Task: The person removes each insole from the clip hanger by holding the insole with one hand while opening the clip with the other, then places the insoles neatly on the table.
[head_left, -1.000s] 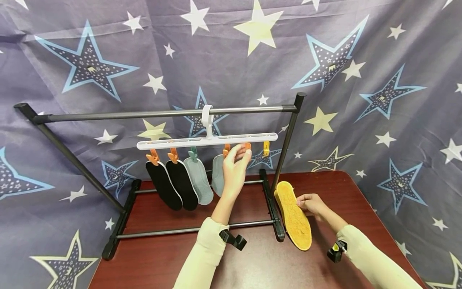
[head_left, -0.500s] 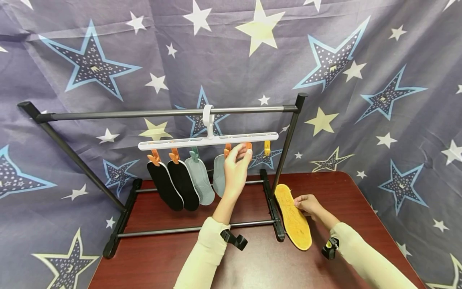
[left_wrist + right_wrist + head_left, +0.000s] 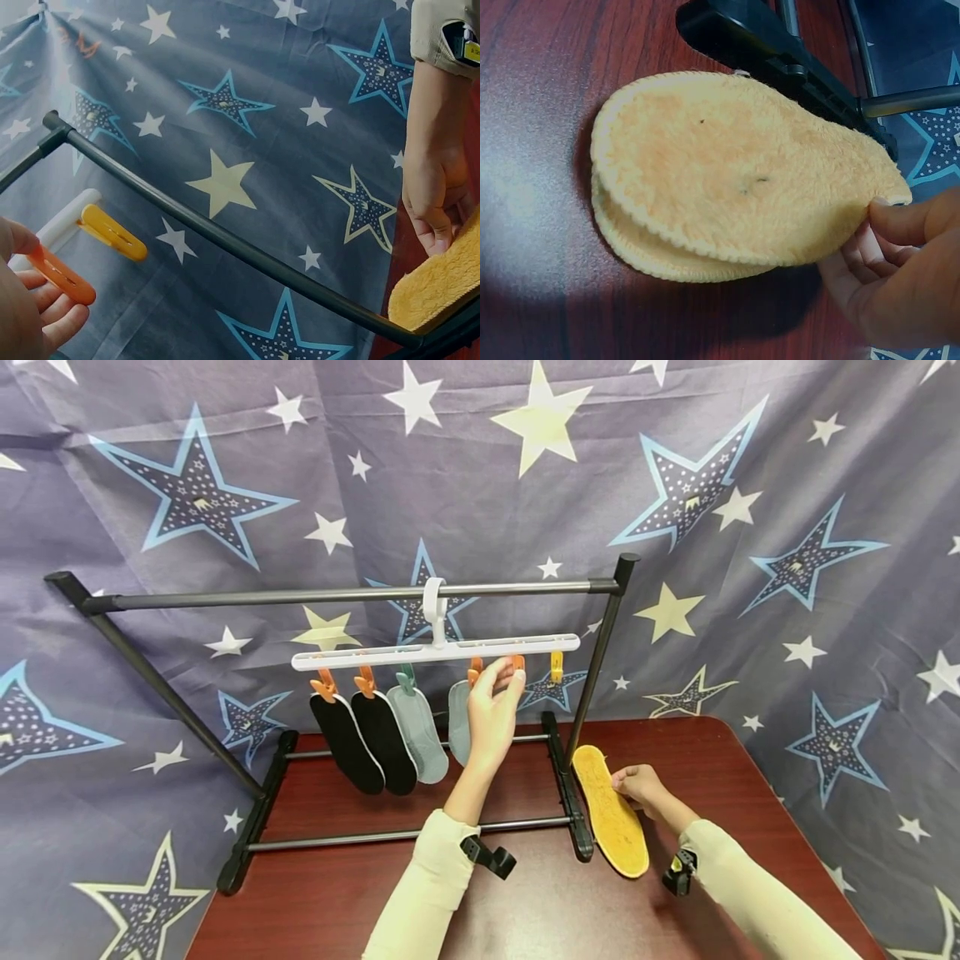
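Note:
My left hand (image 3: 491, 718) is raised to the white hanger (image 3: 438, 652), its thumb and fingers holding an orange clip (image 3: 66, 276). A yellow clip (image 3: 557, 666) hangs just right of it with nothing in it. On the table beside the rack's right foot lies a fuzzy yellow insole (image 3: 611, 814). My right hand (image 3: 643, 787) pinches its edge between thumb and fingers. In the right wrist view, a second yellow insole (image 3: 667, 262) shows beneath the upper one, slightly offset. Two black insoles (image 3: 384, 739) and a grey insole (image 3: 418, 731) hang from clips; another grey insole (image 3: 459, 718) is partly behind my left hand.
A metal rack with a top bar (image 3: 315, 597) and black feet (image 3: 576, 814) stands on the reddish-brown table (image 3: 525, 910). The rack's right post (image 3: 600, 652) rises between my two hands. A star-patterned curtain (image 3: 480, 510) hangs behind the table.
My right hand has shifted slightly left, and the far end of the yellow insole sits a little lower. My left hand stays on the orange clip.

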Tool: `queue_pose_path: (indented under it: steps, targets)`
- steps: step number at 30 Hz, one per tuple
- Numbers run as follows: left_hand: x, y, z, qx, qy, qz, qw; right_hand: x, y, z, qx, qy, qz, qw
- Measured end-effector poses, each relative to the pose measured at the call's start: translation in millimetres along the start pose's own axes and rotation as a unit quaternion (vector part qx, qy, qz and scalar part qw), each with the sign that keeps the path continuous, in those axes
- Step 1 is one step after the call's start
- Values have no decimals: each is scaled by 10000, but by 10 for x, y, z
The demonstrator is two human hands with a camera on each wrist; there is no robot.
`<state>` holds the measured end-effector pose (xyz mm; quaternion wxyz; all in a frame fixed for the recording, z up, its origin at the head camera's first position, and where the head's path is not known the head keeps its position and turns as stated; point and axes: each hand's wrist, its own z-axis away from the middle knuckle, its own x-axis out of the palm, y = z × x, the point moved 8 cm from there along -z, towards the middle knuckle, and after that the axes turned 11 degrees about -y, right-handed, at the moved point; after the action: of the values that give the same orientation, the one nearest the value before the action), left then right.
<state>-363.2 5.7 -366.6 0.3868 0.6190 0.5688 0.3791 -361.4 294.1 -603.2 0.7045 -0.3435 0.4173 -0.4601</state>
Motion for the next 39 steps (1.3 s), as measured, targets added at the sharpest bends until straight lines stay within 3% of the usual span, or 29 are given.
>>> queue_pose_path:
  steps: [12, 39]
  targets:
    - [3, 33, 12, 21, -21, -276, 9996, -17, 47, -23, 168, 122, 100, 9997]
    - [4, 32, 22, 35, -63, -305, 9995, -51, 16, -22, 201, 570, 818, 9948]
